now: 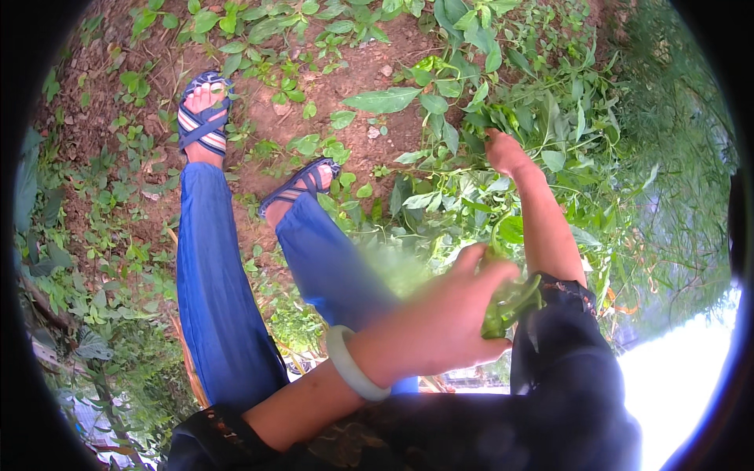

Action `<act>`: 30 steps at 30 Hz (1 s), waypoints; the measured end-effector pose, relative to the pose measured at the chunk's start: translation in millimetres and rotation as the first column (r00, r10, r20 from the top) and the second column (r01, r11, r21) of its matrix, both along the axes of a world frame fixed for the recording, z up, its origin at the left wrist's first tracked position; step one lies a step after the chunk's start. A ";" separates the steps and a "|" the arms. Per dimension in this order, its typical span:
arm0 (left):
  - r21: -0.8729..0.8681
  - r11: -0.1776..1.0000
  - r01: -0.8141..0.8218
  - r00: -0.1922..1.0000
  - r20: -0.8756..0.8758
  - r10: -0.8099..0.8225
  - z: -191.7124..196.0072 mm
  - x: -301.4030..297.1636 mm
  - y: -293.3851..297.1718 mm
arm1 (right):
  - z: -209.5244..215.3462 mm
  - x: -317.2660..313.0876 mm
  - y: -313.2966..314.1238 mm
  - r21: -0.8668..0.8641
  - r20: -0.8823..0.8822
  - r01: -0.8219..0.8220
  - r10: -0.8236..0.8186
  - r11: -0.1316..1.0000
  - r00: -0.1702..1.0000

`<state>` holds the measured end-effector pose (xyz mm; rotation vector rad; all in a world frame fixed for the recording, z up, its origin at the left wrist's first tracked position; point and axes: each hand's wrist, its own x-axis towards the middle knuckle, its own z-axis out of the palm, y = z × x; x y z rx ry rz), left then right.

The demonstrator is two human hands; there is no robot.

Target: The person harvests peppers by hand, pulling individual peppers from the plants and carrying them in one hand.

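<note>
My left hand [452,318], with a pale green bangle [355,365] on its wrist, is closed around several long, curved green peppers [514,304]. They stick out past the fingers beside my right forearm, and the hand is slightly blurred. Farther out, my right hand [506,153] reaches into a leafy green plant [542,118]. Its fingers are curled in at the leaves, and foliage hides what they grip, if anything. Broad pointed leaves hang around that hand and below it.
Reddish-brown soil [330,78] with low weeds lies ahead. My feet in striped sandals [204,118] stand on it at the left, below blue trousers [216,282]. Feathery green foliage [675,141] rises at the right. More weeds grow along the left.
</note>
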<state>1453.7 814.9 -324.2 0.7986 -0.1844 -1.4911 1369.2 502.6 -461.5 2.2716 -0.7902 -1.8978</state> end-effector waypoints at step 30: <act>0.055 0.997 -0.044 0.998 -0.046 0.047 1.0 2.2 2.2 | -37.4 -1.9 -10.2 0.053 -0.052 -0.242 0.244 0.969 0.968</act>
